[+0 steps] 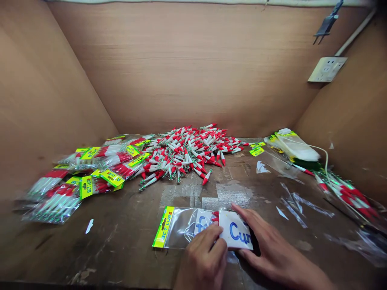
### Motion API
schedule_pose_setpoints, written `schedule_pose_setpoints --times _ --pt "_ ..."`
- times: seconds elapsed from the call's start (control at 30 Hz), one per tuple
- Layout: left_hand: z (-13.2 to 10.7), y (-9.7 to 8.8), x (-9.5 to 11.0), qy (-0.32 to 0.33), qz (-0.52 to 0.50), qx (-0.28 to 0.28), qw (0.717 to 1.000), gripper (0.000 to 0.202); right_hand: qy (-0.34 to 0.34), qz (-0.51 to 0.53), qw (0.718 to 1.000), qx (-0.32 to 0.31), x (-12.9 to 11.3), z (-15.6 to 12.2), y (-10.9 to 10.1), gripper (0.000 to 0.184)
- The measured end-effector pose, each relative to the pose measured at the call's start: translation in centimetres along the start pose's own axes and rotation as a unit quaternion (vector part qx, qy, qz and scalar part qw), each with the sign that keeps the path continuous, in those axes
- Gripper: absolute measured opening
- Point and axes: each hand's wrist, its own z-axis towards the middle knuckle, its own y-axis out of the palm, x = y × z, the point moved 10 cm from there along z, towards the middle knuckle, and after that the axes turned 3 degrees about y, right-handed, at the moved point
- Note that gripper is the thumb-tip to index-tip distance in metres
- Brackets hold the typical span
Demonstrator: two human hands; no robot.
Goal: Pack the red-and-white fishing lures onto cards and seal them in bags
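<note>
A clear plastic bag point(178, 229) with a yellow-green "BCT LURE" header lies flat before me. My left hand point(207, 253) is closed at its right end, fingers curled and pressed together over the plastic. Just beyond those fingertips show the red tips of fishing lures point(215, 215), mostly hidden. My right hand point(269, 245) grips a white lettered block point(231, 231), thumb on the near edge and fingers on the far one. Blue handwriting marks its face. Another white lettered piece point(203, 218) shows through the bag, beside the block.
Red-and-white lures point(187, 153) are heaped at the back. Packed lure bags point(57, 201) pile up at left. At right are a stack of header bags point(298, 149), loose lures point(350, 195) and plastic scraps point(293, 205). Wooden panels point(181, 68) wall the table; a plug point(326, 26) hangs above.
</note>
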Motion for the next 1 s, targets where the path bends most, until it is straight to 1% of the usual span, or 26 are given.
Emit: schedule_pose_setpoints --times 0.07,0.17,0.3,0.4,0.43,0.53,0.6,0.7,0.77,0.87,1.0 --pt "-0.3 -0.5 0.5 0.040 0.038 0.014 0.998 0.024 -0.003 -0.011 1.000 -0.005 -0.2 0.2 -0.2 0.092" --pt "-0.6 -0.8 1.0 0.074 0.076 0.032 0.994 0.024 -0.008 -0.025 0.999 -0.024 -0.8 0.5 -0.2 0.086" --pt "-0.6 0.3 1.5 0.087 0.097 0.002 0.992 0.026 -0.017 -0.034 0.998 -0.048 -1.6 0.8 0.1 0.070" --pt "-1.1 0.7 1.0 0.076 0.122 -0.028 0.989 0.026 -0.007 -0.028 0.999 -0.041 -1.5 0.8 0.1 0.066" --pt "-1.3 0.5 0.6 0.064 0.137 -0.038 0.988 0.034 -0.005 -0.027 0.999 -0.036 -1.4 0.7 0.1 0.066" --pt "-2.4 -0.7 -1.8 -0.003 0.188 -0.065 0.980 0.077 -0.003 -0.032 0.999 -0.020 -1.2 0.5 0.0 0.065" --pt "-3.1 -1.1 -2.9 -0.028 0.206 -0.097 0.973 0.089 -0.002 -0.035 0.999 -0.008 -1.1 0.4 0.0 0.067" --pt "-3.7 -0.4 -3.1 -0.014 0.204 -0.148 0.968 0.096 0.000 -0.042 0.999 0.006 -1.3 0.5 0.1 0.074" --pt "-3.8 0.1 -3.2 -0.011 0.208 -0.162 0.965 0.099 0.003 -0.052 0.999 0.012 -1.5 0.5 0.2 0.077" --pt "-3.8 0.4 -3.3 -0.009 0.222 -0.159 0.962 0.101 0.003 -0.067 0.998 0.000 -1.7 0.6 0.5 0.078" --pt "-3.8 0.2 -3.2 -0.001 0.239 -0.142 0.961 0.102 0.009 -0.070 0.997 -0.024 -1.7 0.7 0.7 0.081"
